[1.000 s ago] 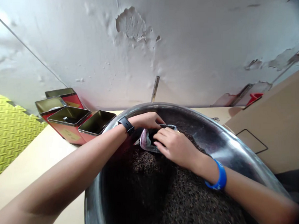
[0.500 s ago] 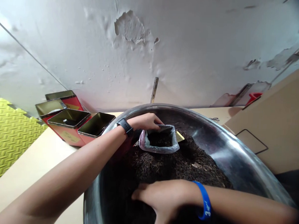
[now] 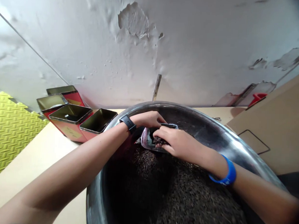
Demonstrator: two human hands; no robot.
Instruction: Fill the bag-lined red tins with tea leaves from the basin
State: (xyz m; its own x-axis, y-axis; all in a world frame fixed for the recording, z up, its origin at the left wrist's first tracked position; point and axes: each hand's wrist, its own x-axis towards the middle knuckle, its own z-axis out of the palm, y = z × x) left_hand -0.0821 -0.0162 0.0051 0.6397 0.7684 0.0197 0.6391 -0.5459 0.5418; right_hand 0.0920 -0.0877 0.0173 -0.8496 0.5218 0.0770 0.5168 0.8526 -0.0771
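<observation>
metal basin (image 3: 231,144) of dark loose tea (image 3: 185,198) | lined tin (image 3: 148,141) at basin's far side | left hand (image 3: 149,119) pinching liner rim | right hand (image 3: 178,142) cupped, dropping tea in | step: filling; next: another scoop

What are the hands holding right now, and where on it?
The left hand grips the plastic bag by its rim. The right hand covers the bag's mouth with loose tea in its fingers.
</observation>
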